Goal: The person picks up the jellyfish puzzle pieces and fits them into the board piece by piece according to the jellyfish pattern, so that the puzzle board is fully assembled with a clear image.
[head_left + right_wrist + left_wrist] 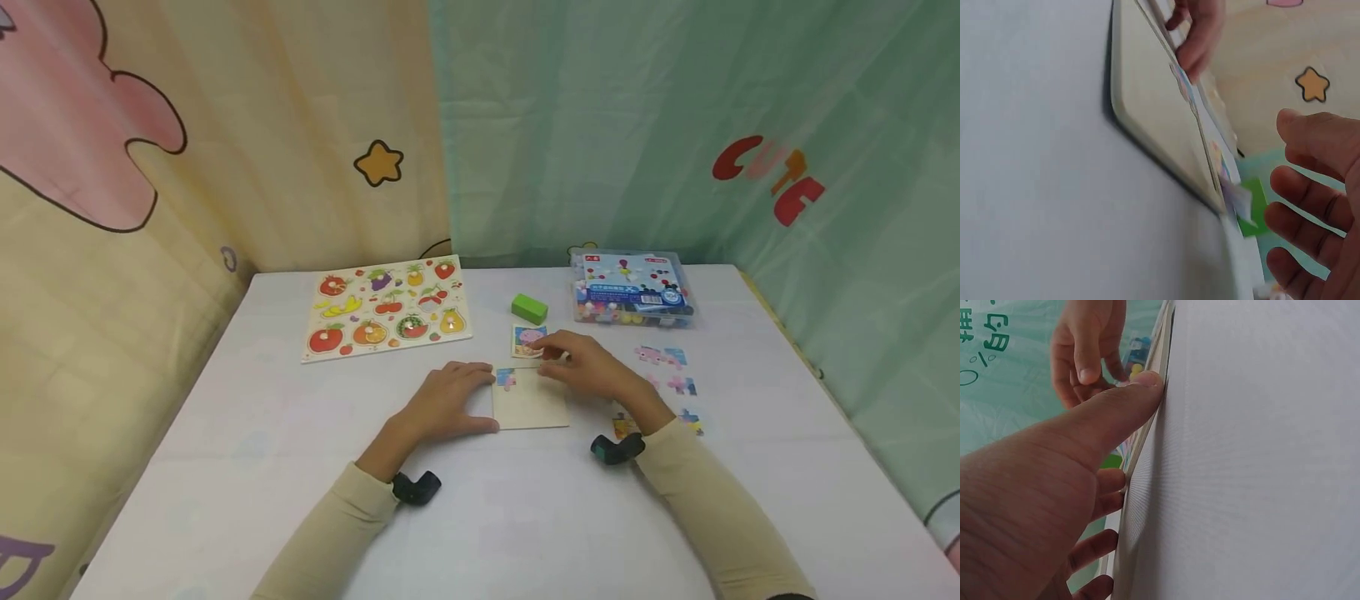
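A light wooden puzzle board (531, 408) lies flat on the white table, with joined blue and pink jigsaw pieces (506, 379) at its far left corner. My left hand (448, 402) is at the board's left side, thumb and fingers spread and touching its edge; the left wrist view shows the thumb (1129, 397) on that edge. My right hand (585, 364) hovers over the board's far right part, fingers loosely bent. In the right wrist view I see nothing between its fingers (1304, 222). Just behind the board lies a small cartoon picture card (527, 340), partly behind the right fingertips.
Several loose jigsaw pieces (681, 385) lie right of the board, some partly behind my right forearm. A green block (529, 309) sits behind the card. At the back are a fruit puzzle board (388, 307) on the left and a clear plastic box (632, 287) on the right.
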`<state>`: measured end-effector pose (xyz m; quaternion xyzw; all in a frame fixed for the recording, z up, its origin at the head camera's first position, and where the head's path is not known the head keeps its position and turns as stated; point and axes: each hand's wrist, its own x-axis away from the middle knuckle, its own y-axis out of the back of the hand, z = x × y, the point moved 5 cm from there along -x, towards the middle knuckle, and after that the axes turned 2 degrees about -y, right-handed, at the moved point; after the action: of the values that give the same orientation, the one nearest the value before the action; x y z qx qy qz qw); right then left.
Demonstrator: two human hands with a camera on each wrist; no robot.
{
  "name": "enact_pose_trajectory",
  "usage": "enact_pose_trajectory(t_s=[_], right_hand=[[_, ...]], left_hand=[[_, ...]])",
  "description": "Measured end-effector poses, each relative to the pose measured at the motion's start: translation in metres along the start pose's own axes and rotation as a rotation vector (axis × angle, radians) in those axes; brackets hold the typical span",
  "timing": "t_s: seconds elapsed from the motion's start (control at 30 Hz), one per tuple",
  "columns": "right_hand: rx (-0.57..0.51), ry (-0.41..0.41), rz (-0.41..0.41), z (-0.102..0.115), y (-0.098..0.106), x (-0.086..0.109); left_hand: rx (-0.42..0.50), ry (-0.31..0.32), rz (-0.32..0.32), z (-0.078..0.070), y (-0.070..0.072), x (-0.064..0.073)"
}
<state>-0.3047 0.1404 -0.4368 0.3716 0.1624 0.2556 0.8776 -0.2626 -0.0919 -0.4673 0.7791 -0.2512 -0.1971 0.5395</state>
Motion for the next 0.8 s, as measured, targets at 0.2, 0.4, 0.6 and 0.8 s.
enact_pose_trajectory(t_s=[0.2,0.4,0.6,0.8], right_hand=[[0.044,-0.210,-0.098,-0.053,0.053,0.041],[0.237,-0.389,-0.095,-0.098,0.089,0.075],[0.285,-0.473,-0.066,-0.114,0.094,0.087],[0.286,-0.479,-0.095,-0.115,0.092,0.090]], left_hand=[[0.005,-0.006,-0.002,0.001,0.000,0.000],[-0.003,-0.002,-0.001,0.000,0.003,0.002],[0.000,0.015,0.008,0.000,0.003,0.003],[0.015,0.012,0.010,0.000,0.001,0.002]])
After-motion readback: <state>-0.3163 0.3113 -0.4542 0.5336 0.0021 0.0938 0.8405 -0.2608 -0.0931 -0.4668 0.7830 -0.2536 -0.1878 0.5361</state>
